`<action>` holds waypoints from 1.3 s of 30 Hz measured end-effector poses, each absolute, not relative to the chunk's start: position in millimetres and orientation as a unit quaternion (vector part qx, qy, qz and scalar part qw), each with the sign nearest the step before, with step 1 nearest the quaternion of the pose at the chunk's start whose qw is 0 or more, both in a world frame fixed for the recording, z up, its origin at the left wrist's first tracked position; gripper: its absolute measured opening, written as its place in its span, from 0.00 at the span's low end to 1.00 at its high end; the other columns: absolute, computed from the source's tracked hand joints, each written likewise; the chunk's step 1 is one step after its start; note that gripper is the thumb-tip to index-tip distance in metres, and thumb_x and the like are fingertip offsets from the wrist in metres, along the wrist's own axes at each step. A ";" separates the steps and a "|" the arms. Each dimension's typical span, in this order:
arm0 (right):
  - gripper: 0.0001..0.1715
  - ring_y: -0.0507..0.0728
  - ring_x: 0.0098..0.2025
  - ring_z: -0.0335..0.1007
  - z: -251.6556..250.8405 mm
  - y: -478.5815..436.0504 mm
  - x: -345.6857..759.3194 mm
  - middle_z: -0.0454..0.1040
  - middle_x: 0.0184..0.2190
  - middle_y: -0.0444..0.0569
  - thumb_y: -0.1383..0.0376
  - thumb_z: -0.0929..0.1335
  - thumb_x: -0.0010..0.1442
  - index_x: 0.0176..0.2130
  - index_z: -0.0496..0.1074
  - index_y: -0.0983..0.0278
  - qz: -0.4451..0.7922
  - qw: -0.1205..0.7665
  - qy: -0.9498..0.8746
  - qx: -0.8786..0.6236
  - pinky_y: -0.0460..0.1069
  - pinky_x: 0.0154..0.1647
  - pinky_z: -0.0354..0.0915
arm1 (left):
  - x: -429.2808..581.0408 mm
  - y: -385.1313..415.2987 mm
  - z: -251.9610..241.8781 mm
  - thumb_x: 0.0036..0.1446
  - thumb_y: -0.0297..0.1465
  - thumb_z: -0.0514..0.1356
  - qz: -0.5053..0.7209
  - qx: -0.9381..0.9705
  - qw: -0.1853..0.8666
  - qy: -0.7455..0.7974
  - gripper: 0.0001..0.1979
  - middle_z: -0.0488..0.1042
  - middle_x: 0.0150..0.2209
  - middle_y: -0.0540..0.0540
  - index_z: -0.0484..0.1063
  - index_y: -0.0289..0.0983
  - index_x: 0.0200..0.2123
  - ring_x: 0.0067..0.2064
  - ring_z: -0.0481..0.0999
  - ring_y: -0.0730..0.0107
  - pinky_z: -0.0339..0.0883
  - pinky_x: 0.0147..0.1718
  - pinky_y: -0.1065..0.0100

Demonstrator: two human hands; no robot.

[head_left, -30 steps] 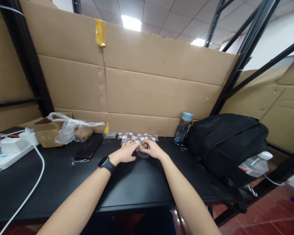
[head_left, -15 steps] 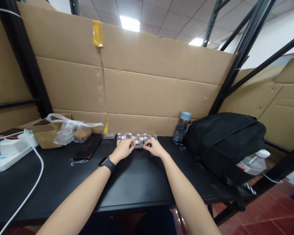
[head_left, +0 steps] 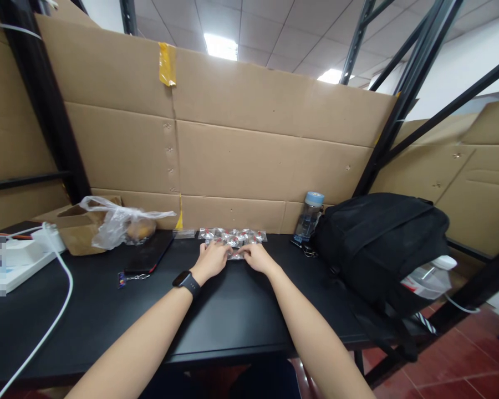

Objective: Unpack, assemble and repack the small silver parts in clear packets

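A row of small clear plastic packets (head_left: 233, 237) with silvery and red contents lies at the back of the black table, against the cardboard. My left hand (head_left: 214, 258), with a black watch (head_left: 186, 281) on its wrist, is at the front of the row. Its fingers are curled and closed on the left side of a front packet (head_left: 235, 255). From the right, my right hand (head_left: 255, 256) meets the same packet with thumb and index finger close together. Both sets of fingertips are small and partly hidden.
A black backpack (head_left: 382, 249) and a blue-lidded bottle (head_left: 309, 217) stand at right. Left are a cardboard box (head_left: 81, 230), a tied plastic bag (head_left: 120, 224), a dark flat device (head_left: 149, 252) with a keyring, and a power strip (head_left: 20, 269) with a white cable.
Both hands have drawn slightly nearer to me and down from the row. A front packet now shows between them. The camera view has shifted a little.
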State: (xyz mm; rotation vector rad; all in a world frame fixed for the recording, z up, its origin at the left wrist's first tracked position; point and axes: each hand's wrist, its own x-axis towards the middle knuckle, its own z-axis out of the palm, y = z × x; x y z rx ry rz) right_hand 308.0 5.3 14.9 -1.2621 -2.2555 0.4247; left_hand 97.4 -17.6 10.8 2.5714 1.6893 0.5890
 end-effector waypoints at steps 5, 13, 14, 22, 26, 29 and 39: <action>0.21 0.61 0.51 0.69 14.8 5.1 307.5 0.75 0.47 0.52 0.72 0.71 0.53 0.46 0.81 0.59 0.069 0.211 -0.860 -0.459 0.54 0.55 0.63 | 99.7 -19.4 8.8 0.66 0.36 0.50 0.149 0.839 -0.001 0.523 0.18 0.71 0.56 0.40 0.75 0.46 0.53 0.62 0.61 0.45 0.56 0.54 0.46; 0.17 0.58 0.44 0.75 13.3 8.1 307.8 0.81 0.41 0.50 0.71 0.70 0.60 0.47 0.80 0.59 0.102 0.220 -0.856 -0.457 0.52 0.52 0.64 | 100.9 -19.4 11.8 0.64 0.28 0.51 0.172 0.834 -0.028 0.523 0.16 0.76 0.52 0.39 0.76 0.42 0.48 0.63 0.60 0.48 0.51 0.56 0.46; 0.16 0.57 0.42 0.76 14.1 8.4 307.9 0.81 0.39 0.49 0.71 0.69 0.61 0.47 0.80 0.60 0.115 0.236 -0.853 -0.452 0.51 0.49 0.65 | 100.5 -19.1 12.5 0.65 0.29 0.51 0.183 0.829 -0.026 0.528 0.15 0.77 0.51 0.39 0.76 0.41 0.46 0.62 0.62 0.48 0.51 0.56 0.47; 0.14 0.57 0.38 0.79 15.3 12.5 311.9 0.83 0.34 0.50 0.70 0.68 0.62 0.46 0.79 0.65 0.219 0.332 -0.797 -0.454 0.49 0.45 0.69 | 95.3 -14.7 17.3 0.66 0.31 0.51 0.208 0.819 -0.013 0.535 0.13 0.78 0.45 0.39 0.76 0.40 0.41 0.55 0.69 0.51 0.52 0.53 0.49; 0.15 0.56 0.36 0.78 10.9 16.7 312.3 0.82 0.32 0.49 0.69 0.69 0.60 0.47 0.78 0.66 0.269 0.371 -0.768 -0.447 0.49 0.43 0.69 | 93.4 -12.4 18.4 0.67 0.34 0.51 0.216 0.810 0.005 0.545 0.13 0.79 0.44 0.42 0.76 0.41 0.39 0.54 0.70 0.52 0.52 0.53 0.50; 0.21 0.56 0.35 0.78 8.2 19.7 312.9 0.81 0.31 0.47 0.68 0.72 0.54 0.49 0.75 0.67 0.322 0.391 -0.754 -0.418 0.48 0.41 0.69 | 92.5 -11.2 20.2 0.67 0.35 0.52 0.231 0.796 0.039 0.558 0.12 0.80 0.44 0.43 0.76 0.41 0.39 0.54 0.71 0.53 0.53 0.53 0.51; 0.22 0.57 0.31 0.76 17.9 14.5 313.3 0.80 0.26 0.46 0.59 0.76 0.50 0.43 0.75 0.65 0.342 0.475 -0.699 -0.410 0.52 0.41 0.69 | 91.9 -7.1 24.3 0.59 0.41 0.61 0.331 0.767 0.163 0.525 0.11 0.82 0.45 0.48 0.77 0.43 0.41 0.49 0.79 0.57 0.64 0.50 0.61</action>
